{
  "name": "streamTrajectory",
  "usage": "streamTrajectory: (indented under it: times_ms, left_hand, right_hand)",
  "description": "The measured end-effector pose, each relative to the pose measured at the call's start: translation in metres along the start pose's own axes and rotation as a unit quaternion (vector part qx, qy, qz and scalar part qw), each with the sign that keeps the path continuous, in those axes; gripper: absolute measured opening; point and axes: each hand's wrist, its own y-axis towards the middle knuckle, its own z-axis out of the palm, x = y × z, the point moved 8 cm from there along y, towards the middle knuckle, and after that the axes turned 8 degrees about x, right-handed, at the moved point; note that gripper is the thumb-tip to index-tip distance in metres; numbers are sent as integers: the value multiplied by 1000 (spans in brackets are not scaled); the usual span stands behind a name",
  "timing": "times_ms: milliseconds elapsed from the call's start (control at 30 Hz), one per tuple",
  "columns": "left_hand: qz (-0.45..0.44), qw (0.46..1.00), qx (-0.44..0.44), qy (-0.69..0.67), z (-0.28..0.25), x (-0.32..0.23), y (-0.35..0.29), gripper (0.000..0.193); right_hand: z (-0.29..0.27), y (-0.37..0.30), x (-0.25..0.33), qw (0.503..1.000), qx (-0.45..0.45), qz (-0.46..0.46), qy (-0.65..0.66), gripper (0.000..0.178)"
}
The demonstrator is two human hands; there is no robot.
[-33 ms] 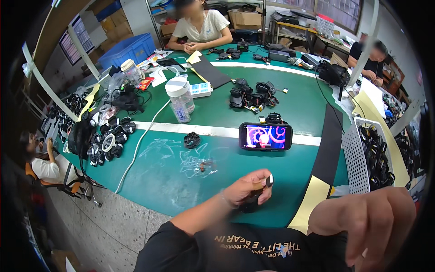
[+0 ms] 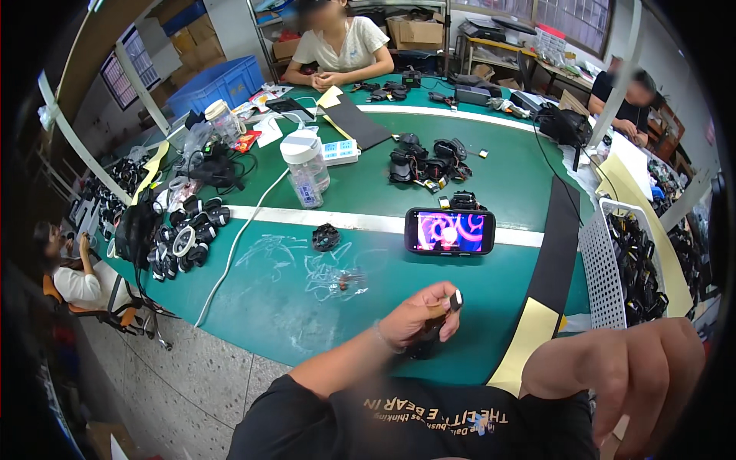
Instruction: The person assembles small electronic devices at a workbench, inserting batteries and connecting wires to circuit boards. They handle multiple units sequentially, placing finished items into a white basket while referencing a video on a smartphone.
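Observation:
In front of my chest, over the green table (image 2: 337,322), my left hand (image 2: 414,322) is closed round a dark part (image 2: 424,343). A small black piece with a white end (image 2: 457,300) sticks out by its fingertips. Their exact kind is hard to make out. My right hand (image 2: 625,372) looms large at the lower right, beside the yellow sheet, fingers bent downward and close together. Its thumb side is turned away, so anything in the fingers is hidden. A phone (image 2: 449,231) with a bright pink and purple picture stands beyond my left hand.
A lone black part (image 2: 326,237) and a small clear bag (image 2: 343,283) lie left of the phone. Black wired parts (image 2: 429,162) are heaped behind it. A white basket (image 2: 602,257) of black parts stands right. Beyond are a lidded jar (image 2: 305,170), a power strip (image 2: 340,151) and several people.
The picture on the phone's screen differs slightly. My right hand's fingers have shifted a little; my left hand stays in place.

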Motion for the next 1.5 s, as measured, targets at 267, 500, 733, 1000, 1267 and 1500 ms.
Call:
streamTrajectory:
  times_ms: [267, 500, 733, 1000, 1267, 1500]
  left_hand:
    - [112, 914, -266, 286, -21, -37, -27, 13]
    - [178, 775, -247, 554, 10, -56, -24, 17]
    - [185, 777, -293, 526, 4, -51, -29, 18]
    - [108, 805, -234, 535, -9, -40, -17, 24]
    - [42, 756, -231, 611, -11, -37, -14, 32]
    - [40, 685, -228, 691, -4, -42, -12, 29]
  right_hand:
    - [-76, -100, -70, 704, -150, 263, -643, 30]
    - [-92, -166, -122, 665, -138, 448, -581, 19]
    - [-91, -168, -116, 719, -156, 385, -558, 15]
    - [-97, -196, -114, 762, -315, 363, -434, 11]
    - [-102, -211, -111, 770, -399, 331, -372, 12]
    - [-102, -214, -105, 732, -333, 348, -483, 12]
